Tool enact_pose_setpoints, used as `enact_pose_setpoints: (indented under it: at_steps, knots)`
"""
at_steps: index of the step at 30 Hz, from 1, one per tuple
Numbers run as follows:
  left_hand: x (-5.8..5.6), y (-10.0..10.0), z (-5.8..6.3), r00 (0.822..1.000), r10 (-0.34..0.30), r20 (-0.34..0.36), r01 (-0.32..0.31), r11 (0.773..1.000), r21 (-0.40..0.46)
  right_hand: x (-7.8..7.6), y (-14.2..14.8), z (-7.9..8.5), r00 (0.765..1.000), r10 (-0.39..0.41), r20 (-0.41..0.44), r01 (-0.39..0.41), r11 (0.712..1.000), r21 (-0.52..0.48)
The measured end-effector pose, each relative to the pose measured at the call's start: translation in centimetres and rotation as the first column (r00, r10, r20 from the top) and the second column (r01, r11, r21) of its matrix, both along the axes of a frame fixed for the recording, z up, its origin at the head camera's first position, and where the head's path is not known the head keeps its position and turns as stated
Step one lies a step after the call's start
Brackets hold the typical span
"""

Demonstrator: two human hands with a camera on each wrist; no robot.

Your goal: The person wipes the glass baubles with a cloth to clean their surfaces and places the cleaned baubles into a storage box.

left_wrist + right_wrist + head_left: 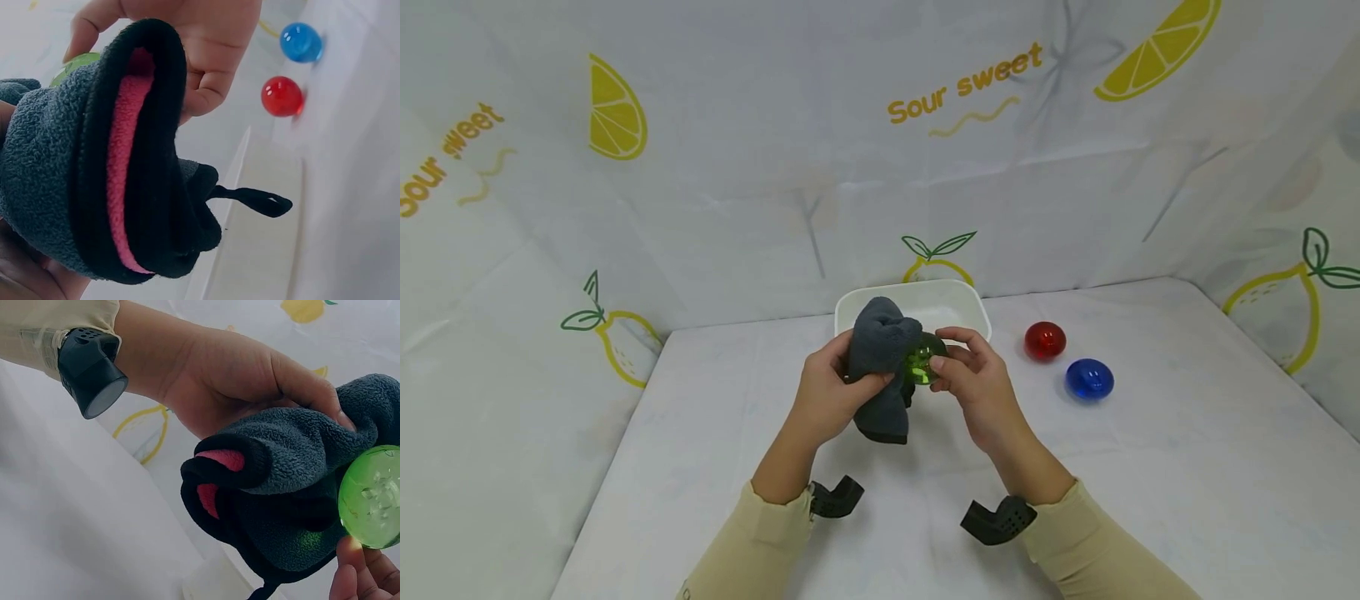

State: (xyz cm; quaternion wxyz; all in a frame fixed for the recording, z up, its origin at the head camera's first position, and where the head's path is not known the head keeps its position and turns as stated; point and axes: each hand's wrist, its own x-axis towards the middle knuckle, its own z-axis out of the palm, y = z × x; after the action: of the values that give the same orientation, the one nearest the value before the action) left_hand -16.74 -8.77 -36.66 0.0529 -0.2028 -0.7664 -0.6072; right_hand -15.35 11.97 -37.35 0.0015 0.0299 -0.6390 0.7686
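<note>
A dark grey-blue cloth (880, 342) with black edging and a pink inner side is bunched up in my left hand (831, 387), thumb across its front. A hanging loop (265, 201) sticks out from the cloth's edge. My right hand (973, 379) pinches a clear green ball (375, 497) between thumb and fingers. The ball's left side meets the cloth in the head view. Both hands are raised in front of a white tray (951, 308), and the cloth covers part of the tray from the head camera.
To the right on the white-covered table (1187, 467) lie a red ball (1045, 341) and a blue ball (1089, 379), close together. Behind the tray rises a white sheet (737, 233) printed with lemons and words. Each wrist wears a black camera mount (1000, 521).
</note>
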Motion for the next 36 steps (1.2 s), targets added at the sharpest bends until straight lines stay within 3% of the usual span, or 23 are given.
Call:
enact_pose_setpoints:
  at_steps: [10,16,22,29,36]
  knots:
    - [-0.08,-0.09,-0.03,0.999,-0.015,0.03,0.015,1.0,0.002,0.17,0.17,0.19,1.0,0.028,-0.015,-0.03,0.985,-0.17]
    - [-0.08,-0.01,-0.06,0.998,-0.049,0.044,0.049,0.999,0.007,0.25,0.13,0.12,0.995,0.087,-0.055,-0.096,0.978,-0.185]
    - [-0.09,0.07,-0.04,0.997,-0.06,0.048,0.058,0.997,0.045,0.26,0.35,-0.01,0.99,0.11,-0.088,-0.122,0.981,-0.148]
    - [-0.01,0.13,0.1,0.995,-0.072,0.067,0.066,0.994,0.092,0.04,0.47,-0.32,0.986,0.092,-0.142,-0.1,0.994,-0.048]
    - [0.05,-0.08,0.32,0.997,-0.063,0.047,0.058,0.995,0.086,-0.06,0.27,-0.39,0.991,0.073,-0.108,-0.062,0.992,0.106]
